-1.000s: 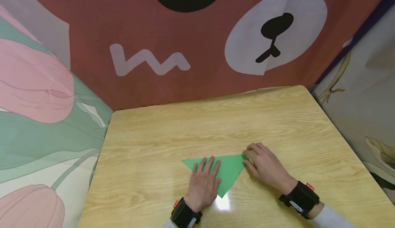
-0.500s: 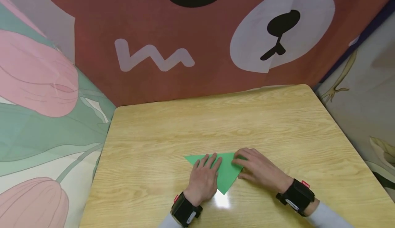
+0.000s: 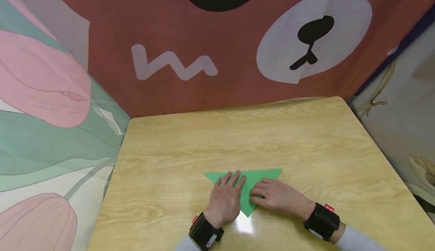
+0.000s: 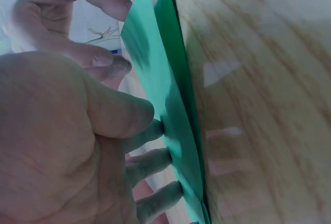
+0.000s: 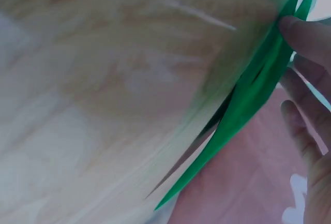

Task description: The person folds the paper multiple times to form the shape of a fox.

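A green sheet of paper [image 3: 253, 177], folded into a triangle, lies on the wooden table with its long edge away from me and a corner pointing toward me. My left hand [image 3: 225, 196] rests on its left half, fingers extended and spread. In the left wrist view, those fingers touch the paper [image 4: 170, 89], whose two layers part along the near edges. My right hand [image 3: 280, 196] touches the paper's right half near the lower corner, fingers bent. From the right wrist, the thumb [image 5: 297, 30] shows against the layered edge of the paper [image 5: 253, 89].
The wooden table [image 3: 190, 141] extends around the paper on all sides. A reddish-brown cloth [image 3: 238, 88] with a bear print hangs behind the far edge. Floral cloth [image 3: 47, 88] stands along the left side, and a pale printed cloth [image 3: 401, 130] along the right.
My right hand has moved from the right corner inward and down along the paper's edge, uncovering that corner. The left hand has stayed on the paper.
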`<state>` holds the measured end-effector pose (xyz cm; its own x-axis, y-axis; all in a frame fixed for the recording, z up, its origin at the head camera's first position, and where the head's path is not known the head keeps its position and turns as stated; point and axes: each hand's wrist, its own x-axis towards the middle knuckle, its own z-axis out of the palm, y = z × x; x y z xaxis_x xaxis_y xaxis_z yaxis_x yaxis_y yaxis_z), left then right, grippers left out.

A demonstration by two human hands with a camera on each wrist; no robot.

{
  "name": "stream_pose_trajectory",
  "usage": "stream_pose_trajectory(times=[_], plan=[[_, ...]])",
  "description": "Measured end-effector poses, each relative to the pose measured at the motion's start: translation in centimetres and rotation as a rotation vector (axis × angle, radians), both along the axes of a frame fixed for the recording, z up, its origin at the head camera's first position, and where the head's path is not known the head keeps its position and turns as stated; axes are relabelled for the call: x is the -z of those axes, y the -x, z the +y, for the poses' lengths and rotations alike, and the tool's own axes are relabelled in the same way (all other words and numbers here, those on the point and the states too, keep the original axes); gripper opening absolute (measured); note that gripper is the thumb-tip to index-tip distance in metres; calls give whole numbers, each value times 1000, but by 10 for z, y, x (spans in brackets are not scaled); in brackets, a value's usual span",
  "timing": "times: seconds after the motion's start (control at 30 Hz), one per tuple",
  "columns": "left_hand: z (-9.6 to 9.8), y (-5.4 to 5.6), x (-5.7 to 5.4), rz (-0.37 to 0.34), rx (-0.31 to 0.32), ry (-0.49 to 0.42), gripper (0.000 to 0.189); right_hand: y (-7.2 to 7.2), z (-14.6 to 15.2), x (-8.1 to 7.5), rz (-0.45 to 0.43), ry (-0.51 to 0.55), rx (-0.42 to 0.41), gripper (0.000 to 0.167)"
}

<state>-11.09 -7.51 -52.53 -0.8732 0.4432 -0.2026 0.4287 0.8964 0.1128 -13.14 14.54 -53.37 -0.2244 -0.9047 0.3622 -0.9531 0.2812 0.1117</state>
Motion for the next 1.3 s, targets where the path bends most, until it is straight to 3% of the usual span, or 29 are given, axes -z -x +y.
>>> stream_pose_trajectory(times=[0.2,0.7,1.0,1.3], plan=[[0,-1,2,4,11,36,51,-9,-11,1,-1,-3,-70,20],[0,-1,0,19,18,30,51,-12,-11,3,-14,-49,-36,30],[-1,-2,1,20,27,31,53,-13,-6,5,45,-140,60,33],[-5,2,-1,13,70,46,67,-7,2,5,28,-178,136,43]])
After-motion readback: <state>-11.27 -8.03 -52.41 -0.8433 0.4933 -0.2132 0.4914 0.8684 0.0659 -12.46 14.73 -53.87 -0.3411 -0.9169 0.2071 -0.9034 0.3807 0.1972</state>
